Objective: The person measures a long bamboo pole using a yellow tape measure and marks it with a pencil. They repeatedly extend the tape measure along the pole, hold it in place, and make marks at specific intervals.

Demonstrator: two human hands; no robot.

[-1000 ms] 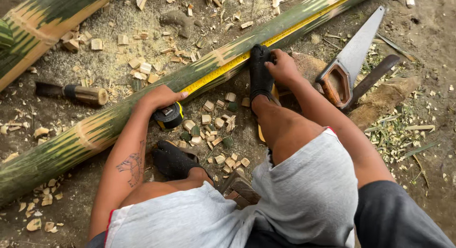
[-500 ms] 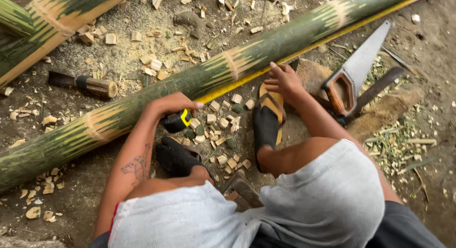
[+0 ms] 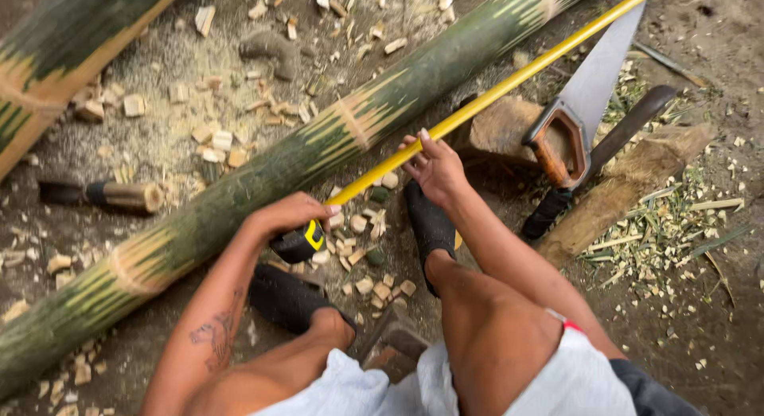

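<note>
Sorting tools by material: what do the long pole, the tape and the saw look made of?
Pole: green bamboo, ringed nodes, waxy striped skin.
Tape: probably painted steel; thin, yellow, straight.
Saw: dull grey metal blade; orange-brown handle, wood or plastic.

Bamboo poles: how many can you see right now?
2. One long green bamboo pole runs diagonally under the yellow tape blade; a second bamboo pole crosses the top-left corner. More may lie outside the frame.

one head-worn view — looking steeply down, close over the squatting person's knees and the ground point(image 3: 716, 320).
</note>
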